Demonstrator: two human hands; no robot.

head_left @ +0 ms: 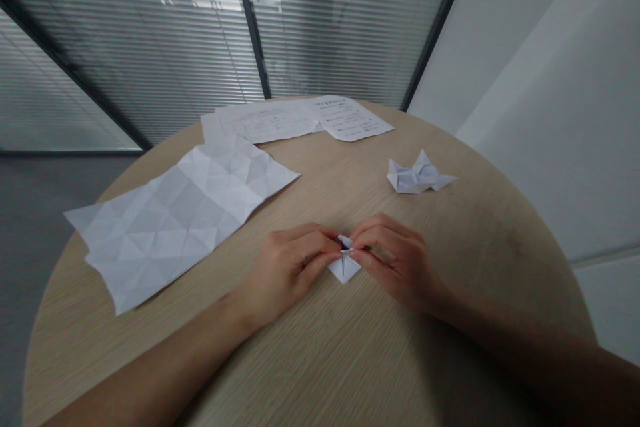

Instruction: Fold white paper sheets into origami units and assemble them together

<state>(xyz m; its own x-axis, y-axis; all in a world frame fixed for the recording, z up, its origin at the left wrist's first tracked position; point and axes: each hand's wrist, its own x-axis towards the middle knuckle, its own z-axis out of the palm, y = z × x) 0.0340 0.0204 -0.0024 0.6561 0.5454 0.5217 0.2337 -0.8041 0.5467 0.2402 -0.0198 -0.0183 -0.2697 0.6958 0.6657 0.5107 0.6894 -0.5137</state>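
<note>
Between my two hands is a small piece of folded white paper (345,269), its pointed lower corner facing me and a dark opening near its top. My left hand (295,260) pinches its left side between thumb and fingers. On the opposite side, my right hand (395,257) grips the paper in the same way. The fingertips nearly meet above the middle of the paper and cover part of it. A finished-looking origami boat shape (419,175) of white paper rests on the table, beyond my right hand.
Creased white sheets (175,220) spread across the left of the round wooden table (310,360), one overhanging its edge. Printed papers (300,119) lie at the far edge. Behind stand glass panels with blinds (340,27) and, to the right, a white wall (560,80).
</note>
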